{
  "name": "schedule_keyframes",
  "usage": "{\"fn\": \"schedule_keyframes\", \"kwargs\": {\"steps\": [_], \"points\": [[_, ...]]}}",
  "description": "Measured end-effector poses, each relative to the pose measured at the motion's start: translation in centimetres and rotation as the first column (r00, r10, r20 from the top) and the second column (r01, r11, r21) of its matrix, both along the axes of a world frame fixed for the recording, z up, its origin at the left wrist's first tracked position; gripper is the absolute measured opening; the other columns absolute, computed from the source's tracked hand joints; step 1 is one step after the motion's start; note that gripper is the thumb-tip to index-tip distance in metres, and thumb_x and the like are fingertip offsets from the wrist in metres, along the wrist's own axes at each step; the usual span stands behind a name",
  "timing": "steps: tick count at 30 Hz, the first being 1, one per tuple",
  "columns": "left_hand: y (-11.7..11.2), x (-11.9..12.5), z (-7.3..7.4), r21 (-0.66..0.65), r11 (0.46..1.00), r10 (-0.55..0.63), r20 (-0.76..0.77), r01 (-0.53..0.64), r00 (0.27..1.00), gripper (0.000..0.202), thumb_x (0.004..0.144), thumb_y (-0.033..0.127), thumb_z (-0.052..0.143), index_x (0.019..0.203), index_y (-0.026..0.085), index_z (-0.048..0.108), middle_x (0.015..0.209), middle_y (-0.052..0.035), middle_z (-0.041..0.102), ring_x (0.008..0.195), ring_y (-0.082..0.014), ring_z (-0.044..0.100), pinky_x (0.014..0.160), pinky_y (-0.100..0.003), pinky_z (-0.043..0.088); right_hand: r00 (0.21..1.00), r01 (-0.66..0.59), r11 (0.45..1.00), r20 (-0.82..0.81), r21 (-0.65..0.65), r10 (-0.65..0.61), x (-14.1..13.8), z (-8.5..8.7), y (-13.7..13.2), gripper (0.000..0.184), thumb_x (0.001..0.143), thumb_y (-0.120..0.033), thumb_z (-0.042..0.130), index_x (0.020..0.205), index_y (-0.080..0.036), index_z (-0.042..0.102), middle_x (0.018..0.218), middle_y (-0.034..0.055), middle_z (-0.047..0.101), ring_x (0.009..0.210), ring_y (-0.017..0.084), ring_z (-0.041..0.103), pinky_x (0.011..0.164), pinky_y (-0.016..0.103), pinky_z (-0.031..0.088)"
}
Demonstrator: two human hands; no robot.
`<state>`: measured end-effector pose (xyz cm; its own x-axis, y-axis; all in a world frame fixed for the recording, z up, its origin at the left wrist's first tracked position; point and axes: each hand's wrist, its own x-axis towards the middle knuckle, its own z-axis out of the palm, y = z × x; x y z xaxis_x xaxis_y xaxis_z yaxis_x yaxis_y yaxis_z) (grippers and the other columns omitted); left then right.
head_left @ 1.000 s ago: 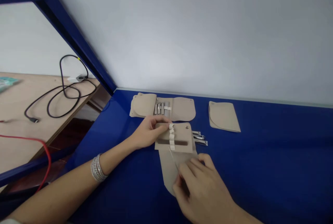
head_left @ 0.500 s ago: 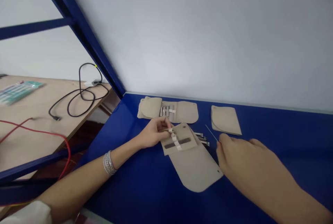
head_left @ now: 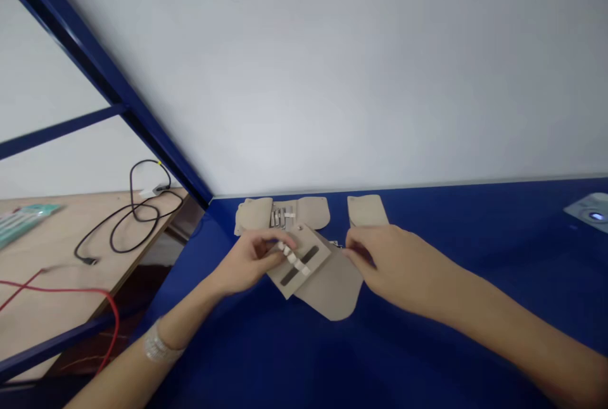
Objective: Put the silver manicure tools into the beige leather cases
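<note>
An open beige tool pouch (head_left: 327, 279) lies on the blue table (head_left: 475, 232), its flap spread toward me. My left hand (head_left: 249, 260) is closed on the pouch's left edge, by the white elastic loops and dark strip. My right hand (head_left: 387, 257) hovers at the pouch's right side with its fingers pinched together over small metal tools (head_left: 335, 244); what they hold is hidden. A second open pouch (head_left: 282, 213) with metal tools in its loops lies behind. A folded beige pouch (head_left: 367, 209) sits to its right.
A white wall rises behind the table. A blue metal frame (head_left: 118, 95) slants at the left. A wooden bench (head_left: 42, 251) at the left carries a black cable (head_left: 128, 219), a red cable (head_left: 71, 292) and a green packet (head_left: 21, 219). A grey device (head_left: 589, 209) sits far right.
My right hand has moved left from the table's right side to the pouch's right edge. The pouch has turned under my left hand. The view has tilted upward.
</note>
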<state>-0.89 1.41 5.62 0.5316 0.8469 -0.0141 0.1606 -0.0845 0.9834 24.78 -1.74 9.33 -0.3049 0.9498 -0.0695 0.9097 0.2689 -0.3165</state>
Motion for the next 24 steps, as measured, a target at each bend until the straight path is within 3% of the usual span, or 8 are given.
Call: {"fn": "schedule_keyframes", "kwargs": {"steps": [2,4,7,11,13,17,20,24], "points": [[-0.6,-0.8,0.5,-0.079,0.991,-0.111,-0.039,0.107,0.993,0.015,0.087,0.026,0.065,0.096,0.013,0.068,0.081,-0.0039,0.063,0.070,-0.0102,0.053,0.062,-0.019,0.039,0.998,-0.037,0.999,-0.046,0.009,0.037,0.6,-0.9,0.7,0.016,0.088,-0.019,0.049,0.077,-0.020,0.060,0.081,0.0041,0.067,0.072,0.019,0.061,0.059,0.029,0.037],[-1.0,-1.4,0.6,-0.163,0.945,-0.303,-0.116,0.283,0.946,0.019,0.088,0.027,0.064,0.096,0.011,0.069,0.085,-0.0067,0.064,0.072,-0.0111,0.053,0.063,-0.020,0.040,0.998,-0.040,0.999,-0.057,0.005,0.041,1.0,-2.4,1.7,0.008,0.085,-0.018,0.054,0.083,-0.020,0.062,0.085,0.0055,0.067,0.075,0.020,0.061,0.062,0.029,0.039],[-1.0,-1.7,-0.3,-0.214,0.904,-0.404,-0.153,0.369,0.902,0.021,0.087,0.027,0.065,0.100,0.011,0.069,0.085,-0.0074,0.064,0.072,-0.0123,0.054,0.065,-0.021,0.042,0.990,-0.103,0.995,-0.100,0.008,0.103,0.9,-4.5,2.8,0.005,0.081,-0.021,0.062,0.086,-0.019,0.064,0.090,0.0060,0.066,0.081,0.021,0.061,0.068,0.030,0.042],[-0.8,-1.1,-2.5,-0.177,0.939,-0.315,-0.100,0.294,0.944,0.025,0.088,0.027,0.064,0.108,0.013,0.062,0.090,-0.0078,0.066,0.078,-0.0132,0.058,0.069,-0.022,0.045,0.984,-0.135,0.990,-0.109,0.050,0.140,-0.1,-5.7,2.9,0.004,0.082,-0.019,0.063,0.086,-0.018,0.064,0.090,0.0059,0.065,0.082,0.020,0.060,0.070,0.031,0.044],[-0.8,-0.9,-3.4,-0.165,0.970,-0.193,-0.061,0.180,0.979,0.031,0.089,0.029,0.064,0.115,0.014,0.058,0.088,-0.0066,0.066,0.073,-0.0122,0.059,0.065,-0.021,0.046,0.985,-0.152,0.986,-0.078,0.071,0.157,-0.6,-5.8,2.6,0.006,0.085,-0.015,0.059,0.086,-0.016,0.065,0.089,0.0068,0.064,0.082,0.021,0.060,0.072,0.032,0.044],[-0.6,-1.3,-4.6,-0.133,0.991,0.028,-0.014,-0.029,1.000,0.027,0.085,0.030,0.068,0.106,0.013,0.062,0.089,-0.0064,0.067,0.072,-0.0118,0.061,0.064,-0.020,0.048,0.981,-0.187,0.980,-0.031,0.065,0.190,-1.0,-6.1,2.3,0.015,0.088,-0.014,0.054,0.091,-0.015,0.069,0.089,0.0090,0.065,0.082,0.023,0.060,0.075,0.036,0.046],[-0.4,-1.8,-4.9,-0.148,0.987,0.065,-0.021,-0.068,0.998,0.027,0.085,0.031,0.069,0.106,0.013,0.067,0.089,-0.0060,0.069,0.072,-0.0115,0.062,0.064,-0.019,0.049,0.977,-0.189,0.980,-0.086,0.068,0.194,-1.0,-6.4,2.4,0.016,0.089,-0.016,0.054,0.090,-0.016,0.070,0.087,0.0085,0.063,0.082,0.023,0.060,0.074,0.037,0.048],[-0.2,-2.3,-5.1,-0.133,0.990,0.037,-0.066,-0.045,0.997,0.027,0.088,0.032,0.066,0.108,0.015,0.070,0.089,-0.0062,0.070,0.072,-0.0119,0.063,0.062,-0.019,0.049,0.934,-0.184,0.966,-0.275,0.179,0.229,-0.8,-6.7,2.8,0.013,0.088,-0.014,0.055,0.091,-0.017,0.068,0.094,0.0081,0.062,0.087,0.020,0.060,0.077,0.035,0.050]]}}
